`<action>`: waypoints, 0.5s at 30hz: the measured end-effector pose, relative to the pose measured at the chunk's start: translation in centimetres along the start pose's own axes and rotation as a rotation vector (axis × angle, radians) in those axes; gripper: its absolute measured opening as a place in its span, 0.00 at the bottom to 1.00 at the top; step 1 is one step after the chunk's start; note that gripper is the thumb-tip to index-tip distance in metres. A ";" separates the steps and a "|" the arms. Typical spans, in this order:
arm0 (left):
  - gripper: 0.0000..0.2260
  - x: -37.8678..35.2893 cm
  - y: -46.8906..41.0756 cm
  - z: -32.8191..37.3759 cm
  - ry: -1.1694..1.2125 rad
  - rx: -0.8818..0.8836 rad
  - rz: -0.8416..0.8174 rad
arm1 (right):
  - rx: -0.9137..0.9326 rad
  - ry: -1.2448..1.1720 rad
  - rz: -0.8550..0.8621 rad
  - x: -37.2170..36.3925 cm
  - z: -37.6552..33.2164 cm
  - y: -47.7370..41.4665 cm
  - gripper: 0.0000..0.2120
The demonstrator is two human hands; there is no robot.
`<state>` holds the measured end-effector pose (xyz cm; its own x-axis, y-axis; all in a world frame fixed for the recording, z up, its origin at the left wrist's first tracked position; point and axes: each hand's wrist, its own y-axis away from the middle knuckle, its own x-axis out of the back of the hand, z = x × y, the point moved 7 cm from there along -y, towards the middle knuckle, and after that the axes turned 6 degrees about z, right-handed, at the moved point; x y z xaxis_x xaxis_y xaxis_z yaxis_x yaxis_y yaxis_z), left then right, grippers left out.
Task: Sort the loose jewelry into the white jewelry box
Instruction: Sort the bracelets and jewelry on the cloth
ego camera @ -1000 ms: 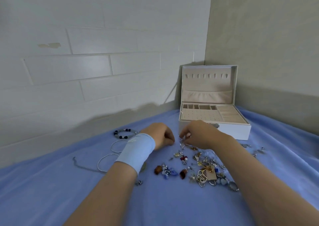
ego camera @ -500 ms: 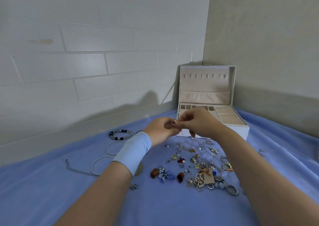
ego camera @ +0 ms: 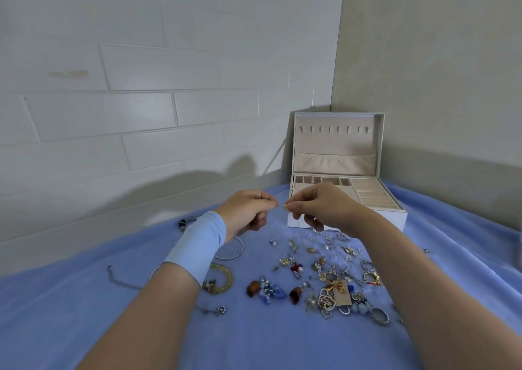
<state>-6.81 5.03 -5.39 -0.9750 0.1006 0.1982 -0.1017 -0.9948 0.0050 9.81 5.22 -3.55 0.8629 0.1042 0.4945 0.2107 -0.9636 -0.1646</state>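
Observation:
The white jewelry box stands open at the back of the blue cloth, its lid upright and its beige compartments showing. My right hand hovers in front of the box and pinches a small gold earring between thumb and forefinger. My left hand, with a light blue wristband, is a little to its left with fingers curled and fingertips pressed together; nothing shows between them. Loose jewelry lies scattered on the cloth below both hands.
A white bangle, a yellow-green bracelet, a dark beaded bracelet and a thin chain lie left of the pile. A silver ring and a heart pendant sit near the front. Walls meet behind the box.
Both hands rose from the pile, met at the small gold earring in front of the box, then drew slightly apart; the right hand keeps the earring.

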 end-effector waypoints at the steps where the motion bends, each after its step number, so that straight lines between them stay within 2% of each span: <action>1: 0.04 0.3 0.2 0.1 -0.171 -0.011 -0.002 | -0.009 0.028 -0.007 -0.1 0.1 0.0 0.05; 3: 0.07 0.3 0.6 0.5 -0.451 -0.046 -0.035 | -0.023 0.113 -0.039 -0.5 0.3 0.0 0.06; 4: 0.08 0.2 0.8 0.7 -0.506 -0.062 -0.044 | -0.026 0.161 -0.064 -0.8 0.4 0.1 0.06; 8: 0.07 0.0 0.7 1.0 -0.526 -0.100 0.009 | -0.043 0.277 -0.156 -1.4 0.4 0.4 0.07; 11: 0.06 0.5 0.4 0.3 -0.377 -0.069 0.058 | -0.031 0.272 -0.150 -1.0 0.1 0.5 0.09; 15: 0.07 0.7 -0.1 -0.2 0.059 -0.011 0.067 | -0.011 0.242 -0.165 -0.5 -0.4 0.6 0.08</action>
<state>-7.56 5.24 -5.47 -0.9896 0.0345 0.1396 -0.0372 -0.9992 -0.0168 9.33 4.52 -3.57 0.6822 0.1991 0.7036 0.3326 -0.9414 -0.0561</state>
